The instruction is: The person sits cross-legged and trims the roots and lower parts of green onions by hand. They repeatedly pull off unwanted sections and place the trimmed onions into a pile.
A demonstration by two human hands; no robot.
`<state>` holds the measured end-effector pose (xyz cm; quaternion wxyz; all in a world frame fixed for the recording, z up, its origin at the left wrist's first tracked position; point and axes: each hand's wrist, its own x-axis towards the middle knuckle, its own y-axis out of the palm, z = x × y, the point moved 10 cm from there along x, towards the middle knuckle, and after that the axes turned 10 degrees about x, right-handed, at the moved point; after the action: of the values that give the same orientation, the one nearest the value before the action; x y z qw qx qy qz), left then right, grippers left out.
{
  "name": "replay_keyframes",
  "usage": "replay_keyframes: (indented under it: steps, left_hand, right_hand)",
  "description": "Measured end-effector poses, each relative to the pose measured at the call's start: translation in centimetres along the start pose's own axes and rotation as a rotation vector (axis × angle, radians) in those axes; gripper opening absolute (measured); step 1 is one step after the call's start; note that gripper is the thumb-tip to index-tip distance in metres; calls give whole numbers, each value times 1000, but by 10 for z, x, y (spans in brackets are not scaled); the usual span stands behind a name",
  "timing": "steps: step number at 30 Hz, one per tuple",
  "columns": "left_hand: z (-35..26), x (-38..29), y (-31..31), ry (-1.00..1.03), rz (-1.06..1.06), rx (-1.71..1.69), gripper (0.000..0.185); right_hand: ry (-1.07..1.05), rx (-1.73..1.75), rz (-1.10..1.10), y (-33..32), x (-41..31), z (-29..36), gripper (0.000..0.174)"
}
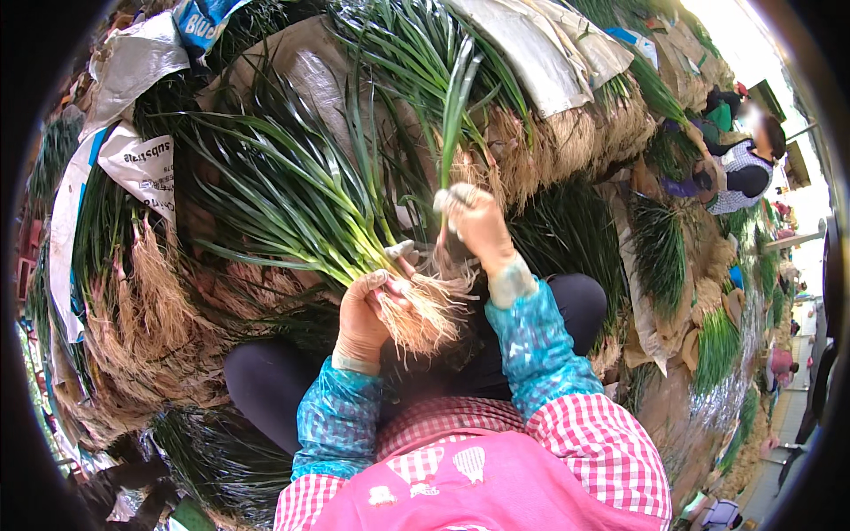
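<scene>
My left hand (372, 305), in a thin dirty glove with white fingertips, grips a bunch of green leafy plants (332, 219) near its reddish stem bases. The pale, stringy roots (425, 308) hang out to the right, and the long leaves fan to the upper left. Up and to the right of it, my right hand (471, 216) is closed on a single green plant (455, 119) by its lower stem. Its leaves point upward and its roots hang below my fingers, near the bunch. Where the thumb and fingers meet is partly hidden.
Rooted plants (139, 285) are heaped at the left, beside white printed sacks (139, 162). A larger pile with pale roots (564, 143) lies ahead under a whitish sheet (531, 60). More bundles (657, 252) lie at the right, where another person (740, 169) is seated further off.
</scene>
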<state>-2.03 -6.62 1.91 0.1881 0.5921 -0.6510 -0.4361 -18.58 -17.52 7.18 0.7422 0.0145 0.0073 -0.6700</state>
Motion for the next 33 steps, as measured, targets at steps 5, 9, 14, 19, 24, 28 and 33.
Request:
replay_keyframes:
  steps: [5, 9, 14, 19, 24, 28, 33]
  left_hand:
    - [30, 5, -28, -185, -166, -47, 21]
    - [26, 1, -21, -234, -154, -37, 21]
    - [17, -1, 2, -195, 75, -119, 40]
    - [9, -1, 9, -88, -9, -137, 38]
    - [10, -2, 10, 4, -5, -167, 42]
    - [5, -4, 3, 10, -33, -52, 44]
    - [12, -5, 0, -3, 47, -136, 42]
  right_hand:
    - [-166, -773, 33, 51, -33, -3, 36]
    - [-242, -607, 36, 45, -31, 3, 36]
    - [387, 517, 255, 73, -29, -52, 34]
    - [604, 1033, 85, 104, -28, -58, 17]
    - [596, 1132, -39, 99, -39, -77, 19]
    - [653, 1165, -99, 97, -50, -78, 16]
    - [622, 1162, 46, 99, -51, -61, 27]
